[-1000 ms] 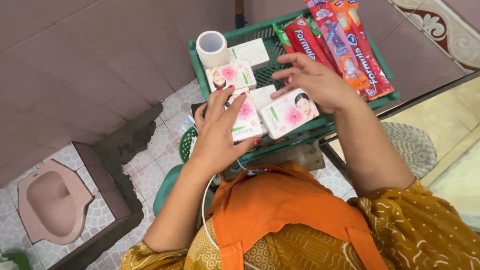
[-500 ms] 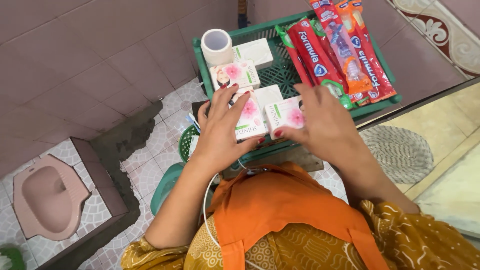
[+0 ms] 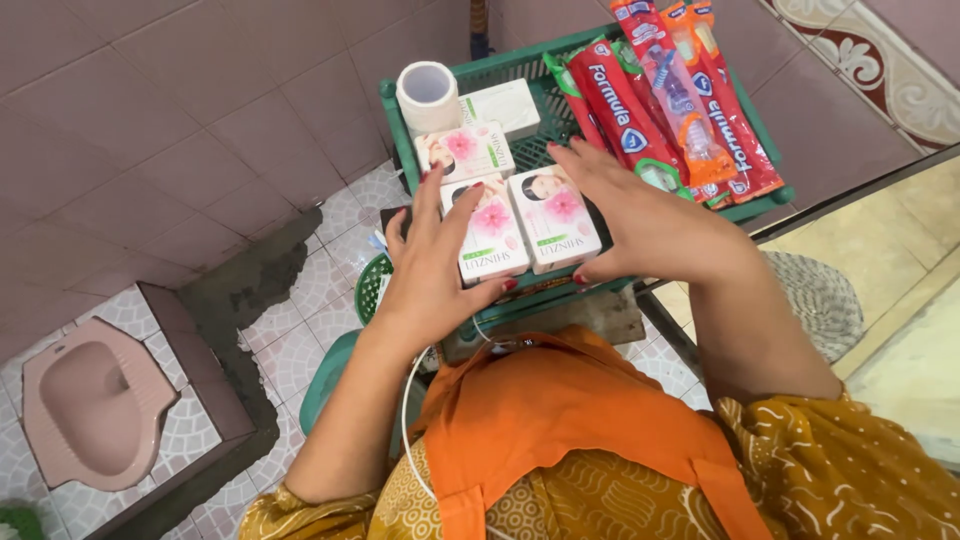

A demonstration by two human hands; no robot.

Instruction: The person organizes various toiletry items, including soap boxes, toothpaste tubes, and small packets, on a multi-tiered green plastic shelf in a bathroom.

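Observation:
A green plastic basket (image 3: 745, 198) holds several white soap boxes with pink flowers. My left hand (image 3: 432, 262) lies flat against the left side of one front soap box (image 3: 488, 235). My right hand (image 3: 640, 215) presses the right side of the neighbouring soap box (image 3: 556, 218), so the two boxes sit side by side between my palms. A third soap box (image 3: 466, 151) lies behind them, beside a plain white box (image 3: 502, 103) and a white tape roll (image 3: 426, 96). Red toothbrush packs (image 3: 665, 95) fill the basket's right half.
A pink squat toilet (image 3: 88, 400) sits in the tiled floor at lower left, next to a raised tiled step. A smaller green basket (image 3: 372, 285) shows under the big one. A round woven mat (image 3: 825, 295) lies at right. Pink tiled wall behind.
The right soap box, earlier tilted and loose under my right hand, now lies straight next to the left one. My right hand has slid to its right side.

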